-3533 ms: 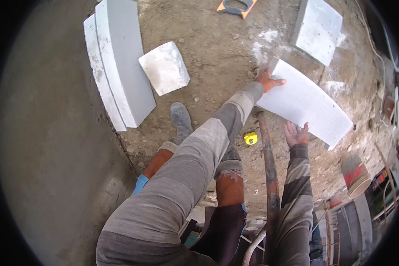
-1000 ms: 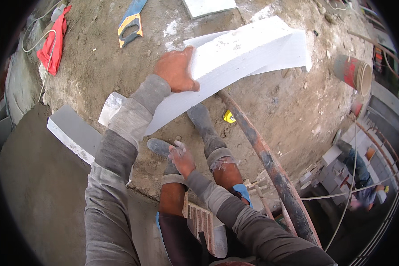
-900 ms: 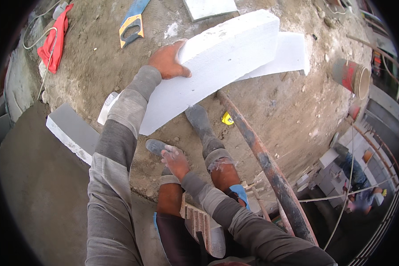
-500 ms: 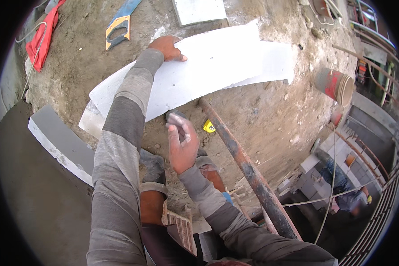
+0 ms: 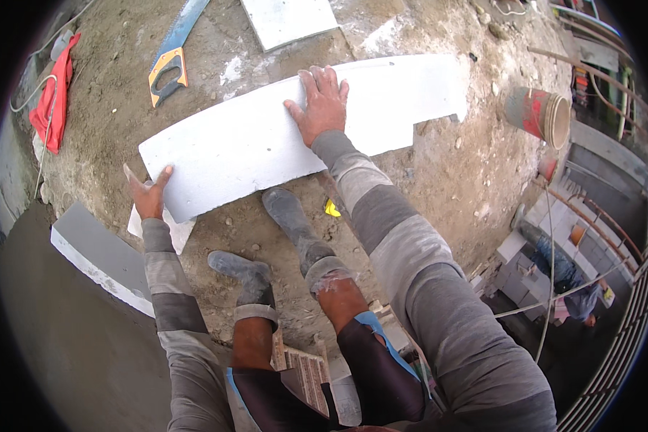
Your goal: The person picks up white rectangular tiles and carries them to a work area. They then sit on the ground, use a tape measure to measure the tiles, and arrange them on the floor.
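Note:
A long white block (image 5: 230,147), like lightweight concrete, lies across the ground in front of me. Another pale block (image 5: 439,83) shows from under its right end and below its left end. At the left end, my left hand (image 5: 149,196) grips the edge, thumb on the top face and fingers past the end. My right hand (image 5: 322,108) rests flat on the upper face right of the middle, fingers spread. By my boot, near the block's lower edge, is a yellow tape measure (image 5: 331,209), partly hidden by my right forearm.
A handsaw (image 5: 169,72) and a white slab (image 5: 291,21) lie beyond the block. Red cloth (image 5: 54,101) sits far left. A grey-topped block (image 5: 97,248) stands left. On the right are a bucket (image 5: 536,115) and a lower level where another person (image 5: 572,288) bends.
My left hand has moved from the block's far edge to its left end. My right hand has gone from above my boot onto the block's top. The upper block has shifted and turned slightly.

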`<action>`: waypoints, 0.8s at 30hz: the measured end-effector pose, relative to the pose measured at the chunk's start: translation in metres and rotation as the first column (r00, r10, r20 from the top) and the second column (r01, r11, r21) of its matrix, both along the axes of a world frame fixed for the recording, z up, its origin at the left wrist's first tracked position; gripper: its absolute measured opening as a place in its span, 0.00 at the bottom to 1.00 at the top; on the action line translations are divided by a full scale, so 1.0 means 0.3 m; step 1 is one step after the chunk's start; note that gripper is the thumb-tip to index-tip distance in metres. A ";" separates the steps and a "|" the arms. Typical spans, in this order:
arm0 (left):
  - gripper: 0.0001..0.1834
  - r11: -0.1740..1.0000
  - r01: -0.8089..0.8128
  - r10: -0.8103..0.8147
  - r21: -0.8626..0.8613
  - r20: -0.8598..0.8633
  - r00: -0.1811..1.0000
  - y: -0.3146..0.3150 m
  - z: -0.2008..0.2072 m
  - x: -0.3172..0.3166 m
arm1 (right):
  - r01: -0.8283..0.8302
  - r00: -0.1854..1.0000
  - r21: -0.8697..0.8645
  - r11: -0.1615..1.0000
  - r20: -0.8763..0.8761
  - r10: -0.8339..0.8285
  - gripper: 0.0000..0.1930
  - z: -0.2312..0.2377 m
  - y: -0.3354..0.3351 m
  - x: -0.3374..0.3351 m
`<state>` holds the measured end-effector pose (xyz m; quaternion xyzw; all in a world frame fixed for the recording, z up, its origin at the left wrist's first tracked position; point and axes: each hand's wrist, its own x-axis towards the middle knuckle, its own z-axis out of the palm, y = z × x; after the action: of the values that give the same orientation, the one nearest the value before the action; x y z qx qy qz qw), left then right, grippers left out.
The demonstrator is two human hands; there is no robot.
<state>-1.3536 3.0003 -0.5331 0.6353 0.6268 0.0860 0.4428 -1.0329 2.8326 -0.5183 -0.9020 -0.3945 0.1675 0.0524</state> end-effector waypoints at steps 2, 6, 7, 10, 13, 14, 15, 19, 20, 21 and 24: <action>0.46 0.868 -0.070 0.242 -0.491 0.297 0.924 -0.036 -0.063 -0.052 | -0.015 1.000 0.013 1.000 0.012 0.015 0.33 -0.006 -0.018 0.014; 0.37 0.700 -0.119 0.445 -0.704 0.299 0.844 -0.113 -0.082 0.036 | -0.008 1.000 -0.058 0.998 0.017 0.009 0.34 0.016 -0.040 0.090; 0.36 0.694 -0.120 0.457 -0.710 0.306 0.835 -0.133 -0.061 0.104 | 0.028 0.999 -0.078 0.997 0.023 -0.026 0.34 0.028 -0.062 0.140; 0.36 0.726 -0.055 0.462 -0.686 0.427 0.777 -0.220 -0.073 0.269 | 0.030 0.990 -0.161 0.987 0.140 -0.008 0.36 -0.002 -0.138 0.303; 0.36 0.795 -0.047 0.438 -0.605 0.519 0.734 -0.350 -0.117 0.388 | 0.014 0.979 -0.301 0.954 0.196 0.047 0.35 -0.048 -0.179 0.441; 0.36 0.761 -0.010 0.489 -0.648 0.564 0.665 -0.382 -0.098 0.437 | -0.004 0.974 -0.296 0.955 0.217 0.071 0.34 -0.104 -0.214 0.500; 0.40 0.822 0.000 0.363 -0.569 0.525 0.770 -0.406 -0.105 0.456 | -0.038 0.964 -0.267 0.963 0.246 0.106 0.34 -0.133 -0.294 0.602; 0.47 0.921 0.077 0.008 -0.381 0.216 0.976 -0.466 -0.044 0.465 | -0.156 0.901 -0.115 0.981 0.390 0.189 0.33 -0.219 -0.583 0.942; 0.46 0.978 -0.038 0.051 -0.204 0.058 0.997 -0.446 -0.026 0.322 | -0.076 0.934 -0.119 0.990 0.339 0.113 0.33 -0.241 -0.533 0.854; 0.46 0.994 -0.110 0.109 -0.008 -0.069 0.992 -0.426 0.005 0.158 | 0.011 0.949 -0.134 0.991 0.313 0.032 0.33 -0.243 -0.483 0.776; 0.50 0.898 -0.211 0.383 0.387 -0.449 0.807 -0.345 0.088 -0.328 | 0.201 0.936 -0.184 0.962 0.327 -0.133 0.33 -0.234 -0.414 0.630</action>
<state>-1.4521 2.8969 -0.5068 0.5903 0.7922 0.0823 0.1313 -0.8440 2.7084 -0.5886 -0.9477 -0.2990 0.0596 -0.0938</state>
